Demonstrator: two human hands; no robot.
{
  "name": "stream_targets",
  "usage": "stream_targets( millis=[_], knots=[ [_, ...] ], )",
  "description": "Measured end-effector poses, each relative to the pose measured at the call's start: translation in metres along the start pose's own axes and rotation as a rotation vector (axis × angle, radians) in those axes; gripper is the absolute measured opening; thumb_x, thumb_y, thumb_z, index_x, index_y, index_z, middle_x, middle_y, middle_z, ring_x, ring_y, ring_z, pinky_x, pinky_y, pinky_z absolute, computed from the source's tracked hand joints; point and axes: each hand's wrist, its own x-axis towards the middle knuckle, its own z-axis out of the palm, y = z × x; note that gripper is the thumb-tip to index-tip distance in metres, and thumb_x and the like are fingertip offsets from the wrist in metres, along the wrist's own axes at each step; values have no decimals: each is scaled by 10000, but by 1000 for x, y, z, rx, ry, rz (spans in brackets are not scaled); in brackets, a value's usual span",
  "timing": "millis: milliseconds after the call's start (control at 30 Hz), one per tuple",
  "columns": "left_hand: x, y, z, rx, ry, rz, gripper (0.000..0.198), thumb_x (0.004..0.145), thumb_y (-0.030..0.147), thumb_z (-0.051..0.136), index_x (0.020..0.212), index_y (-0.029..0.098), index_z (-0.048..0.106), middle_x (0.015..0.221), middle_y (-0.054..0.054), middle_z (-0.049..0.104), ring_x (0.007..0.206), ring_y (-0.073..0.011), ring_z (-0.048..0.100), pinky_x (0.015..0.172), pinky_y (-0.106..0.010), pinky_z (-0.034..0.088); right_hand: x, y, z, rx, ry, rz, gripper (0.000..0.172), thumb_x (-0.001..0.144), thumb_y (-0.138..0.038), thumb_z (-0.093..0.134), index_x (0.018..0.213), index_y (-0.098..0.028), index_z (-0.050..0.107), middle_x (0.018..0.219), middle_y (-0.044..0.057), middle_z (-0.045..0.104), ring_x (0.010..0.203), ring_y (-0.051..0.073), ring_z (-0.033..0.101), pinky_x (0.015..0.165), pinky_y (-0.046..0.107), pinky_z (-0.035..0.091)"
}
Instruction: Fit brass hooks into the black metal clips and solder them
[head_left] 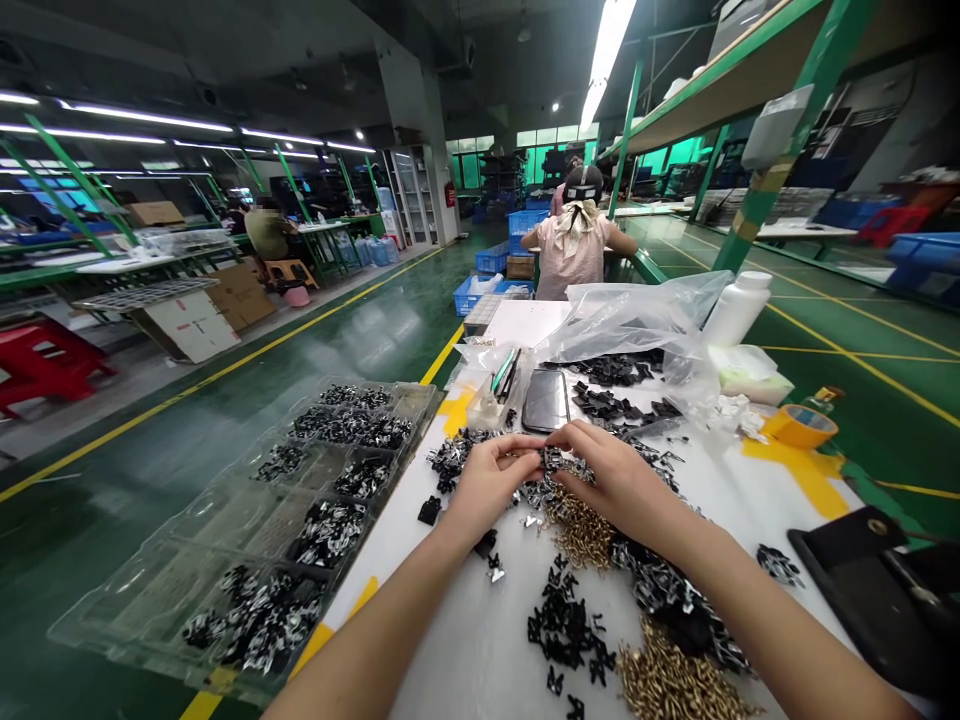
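A: Biggest first?
B: White-topped worktable (457,640), loose heaps over it. Against its left edge, a clear compartment tray (214,505): black-and-silver pieces (262,620) heaped in the far compartments and those on the table side.
A: Other containers?
B: Blue crate (465,303) on the floor beyond, whitish plastic in it. Clear plastic bag (630,315), crumpled across the far tabletop, black parts (619,370) by its near edge; can't tell whether any lie inside. White bottle (739,312) near the far right edge, capped, contents hidden.
A: Hands?
B: Left hand (487,478): thumb and forefinger pinched together on a small part. Right hand (615,475): thumb and forefinger curled in on the same one.
A: Smaller still?
B: Clear holder (484,412), pen-like tools (506,375) leaning in it. Last, that small silver-and-black part (551,459), between both hands' fingertips, above the mixed heap.
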Motion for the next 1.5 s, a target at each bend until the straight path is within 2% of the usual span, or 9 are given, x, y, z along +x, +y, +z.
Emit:
stream_targets(
  millis=[233, 400, 567, 767, 867, 933, 1067, 1300, 1500],
  knots=[
    [0, 1, -1, -16, -32, -3, 197, 780, 175, 615, 970, 145, 659, 897, -52, 676, 726, -125, 648, 764, -264, 528, 0, -1, -1, -18, 10, 1, 189, 825, -141, 485, 998, -217, 469, 957, 52, 566, 861, 189, 536, 692, 316, 460],
    [0, 1, -3, -35, -65, -4, 224, 767, 176, 631, 987, 147, 660, 861, -48, 673, 748, -128, 638, 787, -275, 516, 0, -3, 0, -62, -3, -8, 222, 830, -127, 485, 1032, -217, 464, 979, 58, 548, 896, 207, 518, 712, 336, 463],
    [0, 1, -2, -60, -54, -24, 261, 712, 184, 693, 965, 132, 656, 858, -54, 678, 773, -143, 629, 797, -291, 502, 0, -6, 2, -117, -7, -30, 230, 839, -112, 465, 1049, -205, 452, 1002, 81, 530, 948, 242, 491, 747, 383, 464],
    [0, 2, -3, -105, -76, -71, 220, 673, 159, 695, 878, 117, 627, 854, -50, 654, 772, -143, 609, 736, -271, 495, 0, -8, 6, -143, -31, -47, 230, 838, -97, 465, 1044, -197, 440, 1023, 77, 527, 950, 229, 493, 759, 358, 470],
    [1, 0, -7, -50, -140, -136, 207, 659, 123, 668, 851, 113, 591, 749, -21, 617, 692, -120, 582, 678, -249, 478, -3, -11, 10, -164, -75, -52, 234, 802, -81, 491, 1016, -167, 453, 960, 80, 543, 858, 218, 520, 662, 333, 486],
    [3, -1, -10, -6, -212, -174, 211, 642, 94, 654, 836, 114, 576, 691, 4, 580, 630, -103, 552, 632, -232, 457, -5, -14, 13, -175, -119, -62, 300, 764, -73, 526, 1046, -153, 461, 919, 78, 559, 793, 210, 538, 608, 321, 488],
    [4, -1, -14, 25, -276, -174, 218, 623, 87, 661, 819, 119, 573, 653, 23, 539, 602, -98, 520, 598, -220, 432, -9, -19, 14, -184, -166, -74, 434, 751, -137, 587, 1161, -133, 445, 940, 102, 590, 817, 231, 563, 653, 353, 499],
    [1, 11, -15, -28, -196, -119, 269, 689, 172, 676, 937, 147, 573, 741, 5, 559, 678, -109, 559, 676, -251, 471, -2, -20, -2, -148, -70, -53, 259, 855, -130, 471, 1110, -155, 435, 1032, 83, 561, 920, 206, 531, 727, 326, 478],
    [-1, 14, -16, -48, -208, -72, 266, 720, 130, 625, 984, 149, 597, 842, -31, 574, 780, -127, 571, 745, -273, 493, -2, -17, -6, -96, -52, -48, 240, 875, -160, 478, 1108, -198, 434, 1035, 44, 552, 923, 186, 517, 738, 314, 457]
  ],
)
